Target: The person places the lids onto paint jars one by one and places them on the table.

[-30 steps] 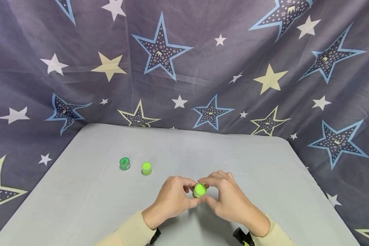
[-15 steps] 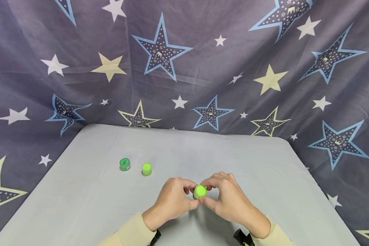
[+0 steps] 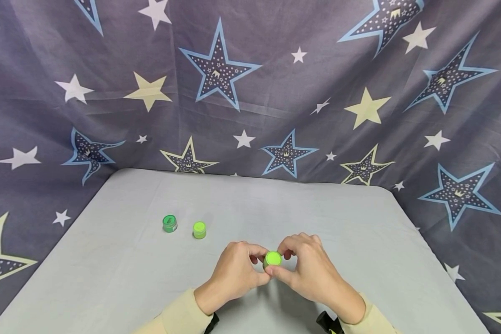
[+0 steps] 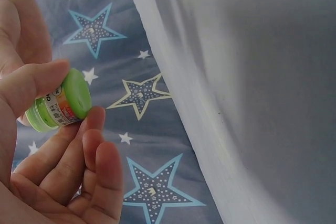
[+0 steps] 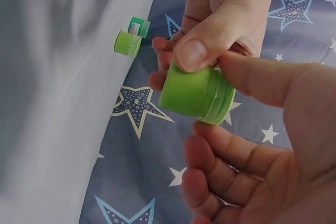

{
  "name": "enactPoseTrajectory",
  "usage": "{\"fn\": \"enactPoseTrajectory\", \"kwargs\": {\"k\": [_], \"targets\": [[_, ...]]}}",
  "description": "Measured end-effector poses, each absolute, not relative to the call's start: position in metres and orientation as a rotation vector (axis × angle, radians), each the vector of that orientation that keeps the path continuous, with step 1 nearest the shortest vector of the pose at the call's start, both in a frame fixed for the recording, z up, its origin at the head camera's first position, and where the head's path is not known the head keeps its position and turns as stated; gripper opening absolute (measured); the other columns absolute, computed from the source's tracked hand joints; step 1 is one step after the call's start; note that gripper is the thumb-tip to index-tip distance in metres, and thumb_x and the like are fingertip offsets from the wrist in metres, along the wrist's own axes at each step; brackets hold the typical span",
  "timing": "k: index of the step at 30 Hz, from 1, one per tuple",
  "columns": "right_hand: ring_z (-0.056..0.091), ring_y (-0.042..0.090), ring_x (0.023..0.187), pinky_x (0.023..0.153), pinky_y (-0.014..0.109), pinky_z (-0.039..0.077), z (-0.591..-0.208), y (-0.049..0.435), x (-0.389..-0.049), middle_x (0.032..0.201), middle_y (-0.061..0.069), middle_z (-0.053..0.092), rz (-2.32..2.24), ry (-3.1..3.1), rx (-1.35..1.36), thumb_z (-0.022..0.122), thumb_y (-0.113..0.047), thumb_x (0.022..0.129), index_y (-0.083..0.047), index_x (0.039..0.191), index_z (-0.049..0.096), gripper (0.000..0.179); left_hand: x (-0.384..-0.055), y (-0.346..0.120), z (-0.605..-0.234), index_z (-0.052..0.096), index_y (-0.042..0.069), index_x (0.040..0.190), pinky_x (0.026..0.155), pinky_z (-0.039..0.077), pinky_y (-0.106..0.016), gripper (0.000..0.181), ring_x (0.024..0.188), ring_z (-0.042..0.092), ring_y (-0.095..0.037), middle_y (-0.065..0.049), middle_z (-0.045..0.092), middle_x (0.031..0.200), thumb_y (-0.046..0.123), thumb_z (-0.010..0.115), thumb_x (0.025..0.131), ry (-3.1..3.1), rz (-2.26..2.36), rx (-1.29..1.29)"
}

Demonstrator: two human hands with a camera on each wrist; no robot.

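Note:
Above the table, a small lime-green jar [image 3: 273, 259] with a lid is held between two hands. My left hand [image 3: 231, 271] grips its body with thumb and fingers; in the left wrist view a printed label [image 4: 59, 109] shows on the jar's side. On the other side, my right hand [image 3: 313, 266] pinches the lid [image 5: 223, 99] between thumb and fingertips. Seen from the right wrist, the jar [image 5: 184, 90] lies tilted on its side, with the left thumb pressed on the body.
A dark green jar [image 3: 169, 223] and a second lime-green jar [image 3: 199, 230] stand upright on the left half of the grey-covered table [image 3: 317, 208]. Star-patterned cloth [image 3: 250, 93] hangs behind the table and along its sides.
The right fingers have shifted a little round the lid, its thumb now further over the front of the jar. The left hand keeps its grip almost unmoved. Both table jars stay put.

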State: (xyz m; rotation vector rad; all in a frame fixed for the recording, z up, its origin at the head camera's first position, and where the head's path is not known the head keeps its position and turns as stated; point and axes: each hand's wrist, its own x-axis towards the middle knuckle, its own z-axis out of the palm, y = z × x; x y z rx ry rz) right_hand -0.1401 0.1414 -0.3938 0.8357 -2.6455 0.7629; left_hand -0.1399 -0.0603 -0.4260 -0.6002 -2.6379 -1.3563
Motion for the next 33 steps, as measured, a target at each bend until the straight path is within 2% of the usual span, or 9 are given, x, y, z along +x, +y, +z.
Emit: {"fn": "enactPoseTrajectory", "kwargs": {"k": [12,18,21,25,29,33], "targets": [[0.045,0.001,0.073,0.074,0.031,0.032,-0.3947,0.1415,-0.1405,0.076,-0.022,0.052,0.729,-2.634,0.819,0.092,-0.047,0.071,-0.028,0.081,0.063,0.036,-0.1399,-0.0604,-0.4267,0.082,0.021,0.089,0.064,0.048,-0.021,0.022,0.072,0.057,-0.002,0.021,0.068,0.077,0.015,0.091,0.070,-2.625,-1.344,-0.608],[0.047,0.002,0.078,0.077,0.032,0.034,-0.3925,0.1436,-0.1404,0.081,-0.020,0.056,0.756,-2.625,0.840,0.091,-0.050,0.072,-0.024,0.095,0.070,0.040,-0.1403,-0.0614,-0.4265,0.082,0.021,0.090,0.064,0.048,-0.021,0.023,0.072,0.057,-0.002,0.022,0.067,0.077,0.015,0.092,0.070,-2.623,-1.340,-0.620],[0.051,0.002,0.083,0.079,0.032,0.035,-0.3915,0.1443,-0.1405,0.089,-0.017,0.062,0.815,-2.611,0.887,0.092,-0.044,0.073,-0.020,0.106,0.073,0.044,-0.1406,-0.0616,-0.4265,0.082,0.022,0.090,0.065,0.048,-0.022,0.023,0.073,0.058,-0.004,0.023,0.068,0.078,0.017,0.092,0.071,-2.633,-1.335,-0.620],[0.054,0.003,0.088,0.081,0.032,0.037,-0.3903,0.1446,-0.1406,0.098,-0.018,0.066,0.894,-2.619,0.975,0.092,-0.025,0.076,-0.017,0.116,0.074,0.044,-0.1412,-0.0619,-0.4262,0.082,0.024,0.091,0.066,0.048,-0.022,0.022,0.075,0.060,-0.005,0.022,0.069,0.081,0.021,0.093,0.073,-2.641,-1.331,-0.630],[0.054,0.003,0.090,0.081,0.032,0.036,-0.3893,0.1451,-0.1404,0.102,-0.020,0.067,0.926,-2.643,1.009,0.090,-0.011,0.076,-0.019,0.116,0.075,0.044,-0.1415,-0.0621,-0.4261,0.082,0.025,0.091,0.066,0.048,-0.022,0.021,0.074,0.060,-0.006,0.021,0.069,0.080,0.024,0.093,0.074,-2.621,-1.326,-0.659],[0.054,0.003,0.090,0.081,0.033,0.036,-0.3886,0.1453,-0.1404,0.101,-0.021,0.067,0.939,-2.659,1.007,0.088,-0.007,0.075,-0.021,0.113,0.076,0.042,-0.1410,-0.0622,-0.4265,0.082,0.024,0.091,0.067,0.048,-0.022,0.021,0.075,0.060,-0.007,0.019,0.067,0.078,0.022,0.093,0.073,-2.600,-1.337,-0.672]]}}
